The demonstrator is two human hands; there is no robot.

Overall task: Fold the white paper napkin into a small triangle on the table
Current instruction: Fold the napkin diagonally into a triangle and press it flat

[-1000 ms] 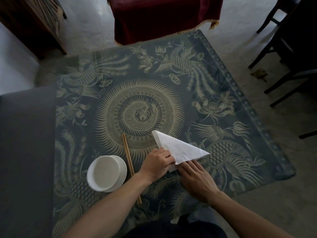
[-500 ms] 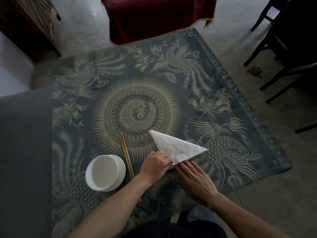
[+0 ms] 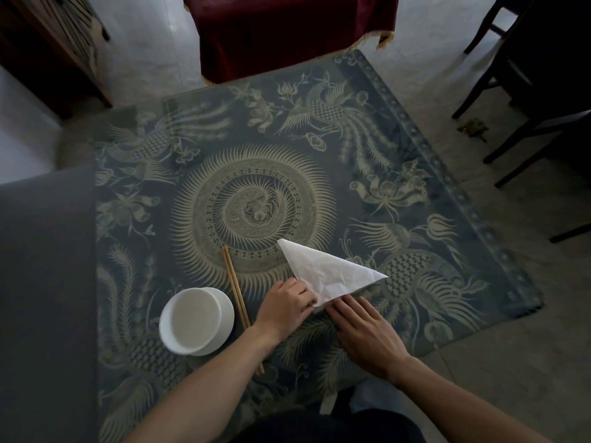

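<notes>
The white paper napkin [image 3: 326, 273] lies folded as a triangle on the patterned blue-grey table [image 3: 256, 174], near its front right part. My left hand [image 3: 286, 303] has curled fingers that pinch the napkin's near left corner. My right hand [image 3: 361, 327] lies flat beside it, its straight fingertips pressing the napkin's near edge against the table. The napkin's near corner is hidden under both hands.
A white bowl [image 3: 196, 321] stands at the front left, with a pair of wooden chopsticks [image 3: 241, 305] between it and my left hand. A dark red cloth-draped seat [image 3: 287, 30] is beyond the far edge. Dark chair legs [image 3: 524, 129] stand on the floor at right.
The napkin has flattened a little onto the table. Both hands stay at its near corner, the right fingers sliding slightly along the near edge.
</notes>
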